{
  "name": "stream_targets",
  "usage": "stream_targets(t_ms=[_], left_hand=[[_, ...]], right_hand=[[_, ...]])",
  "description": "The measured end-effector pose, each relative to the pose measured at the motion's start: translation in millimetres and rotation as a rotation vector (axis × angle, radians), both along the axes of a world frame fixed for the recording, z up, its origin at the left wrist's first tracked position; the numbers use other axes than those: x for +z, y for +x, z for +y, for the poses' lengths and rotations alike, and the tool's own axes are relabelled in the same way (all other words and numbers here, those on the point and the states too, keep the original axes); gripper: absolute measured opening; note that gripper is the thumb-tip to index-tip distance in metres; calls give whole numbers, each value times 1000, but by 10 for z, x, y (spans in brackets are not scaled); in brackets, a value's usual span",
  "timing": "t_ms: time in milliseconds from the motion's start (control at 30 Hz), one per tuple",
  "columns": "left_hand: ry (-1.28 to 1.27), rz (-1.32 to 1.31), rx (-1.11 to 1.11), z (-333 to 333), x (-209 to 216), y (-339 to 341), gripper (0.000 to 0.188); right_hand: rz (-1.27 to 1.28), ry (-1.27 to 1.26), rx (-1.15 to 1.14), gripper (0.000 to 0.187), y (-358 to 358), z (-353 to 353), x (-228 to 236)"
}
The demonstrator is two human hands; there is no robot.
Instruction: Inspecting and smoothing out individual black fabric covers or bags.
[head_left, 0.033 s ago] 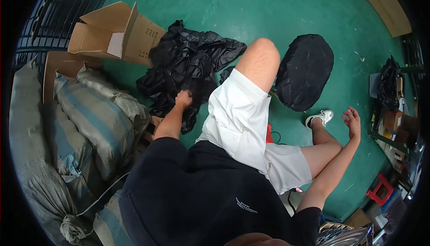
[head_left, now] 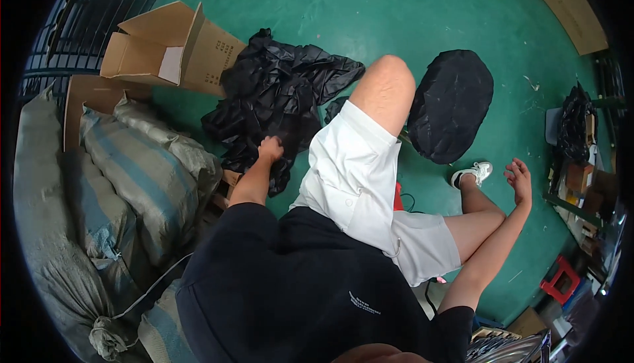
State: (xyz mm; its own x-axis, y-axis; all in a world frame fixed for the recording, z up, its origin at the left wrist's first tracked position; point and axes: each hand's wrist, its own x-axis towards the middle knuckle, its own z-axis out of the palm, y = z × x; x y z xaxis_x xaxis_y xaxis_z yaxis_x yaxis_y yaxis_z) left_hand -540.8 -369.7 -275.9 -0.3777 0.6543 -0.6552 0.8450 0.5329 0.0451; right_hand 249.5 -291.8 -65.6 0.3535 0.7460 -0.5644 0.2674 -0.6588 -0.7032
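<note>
A crumpled heap of thin, shiny black sheeting (head_left: 284, 92) is spread over the green floor in front of me, left of my raised knee. My left hand (head_left: 270, 147) is at its near side, fingers curled in on a fold; the fingertips are partly hidden. Out to the right, my right hand (head_left: 519, 179) hangs in the air beyond my crossed leg. Its fingers are loosely bent and apart, and nothing is in them. Right of my knee is an oval, puffed-out black bundle (head_left: 452, 105), apart from both hands.
An open cardboard box (head_left: 211, 59) stands against the heap's left side. Stuffed woven sacks (head_left: 132, 158) crowd my left, beside a dark metal rack (head_left: 92, 19). On the right are a shelf with a black bag (head_left: 574, 122), a red plastic stool (head_left: 561, 280) and another carton (head_left: 571, 9).
</note>
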Motion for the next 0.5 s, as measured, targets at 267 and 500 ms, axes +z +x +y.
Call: stream_targets(t_ms=[267, 500], left_hand=[[-63, 128, -278, -292, 203, -75, 35], [-260, 178, -379, 212, 241, -294, 51]], right_hand=[[8, -81, 73, 43, -115, 95, -6], [-6, -128, 86, 42, -92, 56, -75]])
